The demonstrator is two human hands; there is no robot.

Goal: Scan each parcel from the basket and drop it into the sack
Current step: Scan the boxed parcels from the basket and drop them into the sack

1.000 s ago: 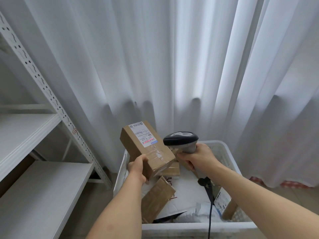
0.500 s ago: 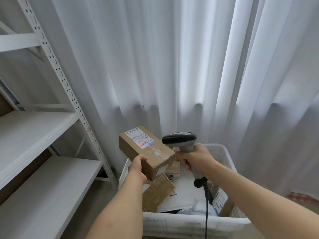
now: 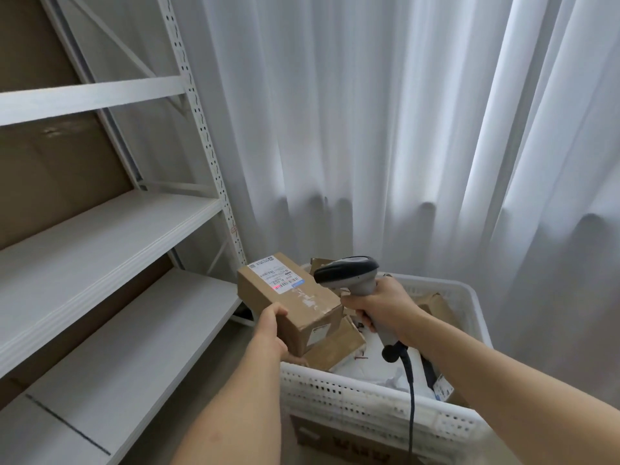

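Observation:
My left hand (image 3: 272,330) grips the near end of a brown cardboard parcel (image 3: 288,303) and holds it above the left edge of the white perforated basket (image 3: 362,401). A white shipping label lies on its top face, and a red scan line shows on the barcode. My right hand (image 3: 385,308) grips the handle of a grey and black barcode scanner (image 3: 349,275), whose head points left at the label. A dark cable hangs from the handle. Inside the basket lie more cardboard parcels (image 3: 335,347) and white mailer bags (image 3: 382,370). No sack is in view.
A white metal shelving rack (image 3: 110,250) with several shelves fills the left side, close to the parcel. White curtains (image 3: 402,146) hang behind the basket. A cardboard box (image 3: 342,444) sits under the basket.
The view has swung left and the rack now fills more of it. Parcel and scanner have kept their positions to each other. The red scan line appeared on the label half a second ago and remains.

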